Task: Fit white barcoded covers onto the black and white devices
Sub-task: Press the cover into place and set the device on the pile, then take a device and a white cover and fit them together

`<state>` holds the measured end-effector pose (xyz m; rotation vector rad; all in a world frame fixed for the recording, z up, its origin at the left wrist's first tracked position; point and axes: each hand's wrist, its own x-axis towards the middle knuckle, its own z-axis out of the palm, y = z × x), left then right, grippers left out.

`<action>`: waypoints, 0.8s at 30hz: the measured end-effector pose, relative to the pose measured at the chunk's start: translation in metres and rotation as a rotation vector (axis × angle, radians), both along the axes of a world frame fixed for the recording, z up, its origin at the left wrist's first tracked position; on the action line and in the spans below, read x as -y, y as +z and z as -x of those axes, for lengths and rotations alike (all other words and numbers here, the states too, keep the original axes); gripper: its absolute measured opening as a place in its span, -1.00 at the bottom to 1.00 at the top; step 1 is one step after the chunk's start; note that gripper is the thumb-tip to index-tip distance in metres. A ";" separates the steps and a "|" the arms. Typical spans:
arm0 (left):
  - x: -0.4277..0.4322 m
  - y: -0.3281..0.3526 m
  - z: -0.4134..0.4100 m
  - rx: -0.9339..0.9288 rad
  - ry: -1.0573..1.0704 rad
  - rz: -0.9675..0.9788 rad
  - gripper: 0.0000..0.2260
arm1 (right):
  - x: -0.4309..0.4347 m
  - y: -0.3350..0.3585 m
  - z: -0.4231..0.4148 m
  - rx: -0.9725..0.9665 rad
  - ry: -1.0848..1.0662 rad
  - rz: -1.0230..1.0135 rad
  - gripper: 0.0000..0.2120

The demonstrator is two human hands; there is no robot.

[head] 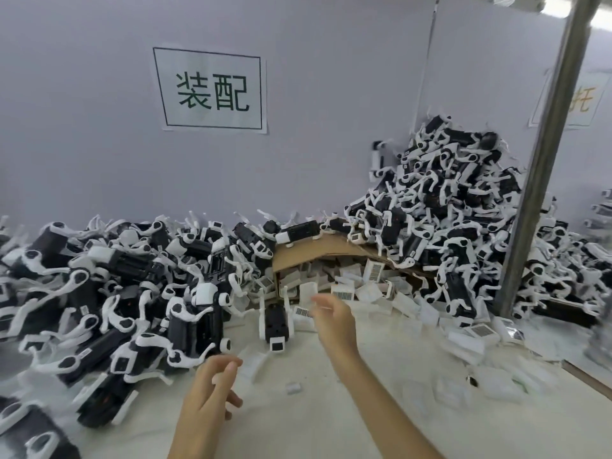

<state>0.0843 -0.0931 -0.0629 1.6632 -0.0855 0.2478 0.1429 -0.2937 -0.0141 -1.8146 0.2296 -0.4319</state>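
Though amid device heaps point(109, 279), a cardboard box point(318, 249) of covers point(373, 272).

Devices lay in two uncountable heaps, left heap point(109, 286) and right heap point(443, 207), plus one lone device point(275, 323). Covers point(371, 289) were countless. One box point(308, 253), two signs point(212, 91) point(583, 101), one post point(543, 160) and two hands point(212, 389) point(332, 321) showed.

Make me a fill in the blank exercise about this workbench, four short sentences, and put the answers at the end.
1. The white barcoded covers spill from a brown ___ box.
2. The taller pile of devices is on the person's ___ side.
3. A paper sign with two printed characters hangs on the ___ behind the piles.
4. The lone device stands on the table just to the ___ of the right hand.

Missing words: cardboard, right, wall, left.
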 end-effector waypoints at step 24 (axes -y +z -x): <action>0.003 0.000 0.012 -0.007 0.013 -0.093 -0.88 | -0.013 -0.051 0.015 0.062 0.353 0.756 -0.18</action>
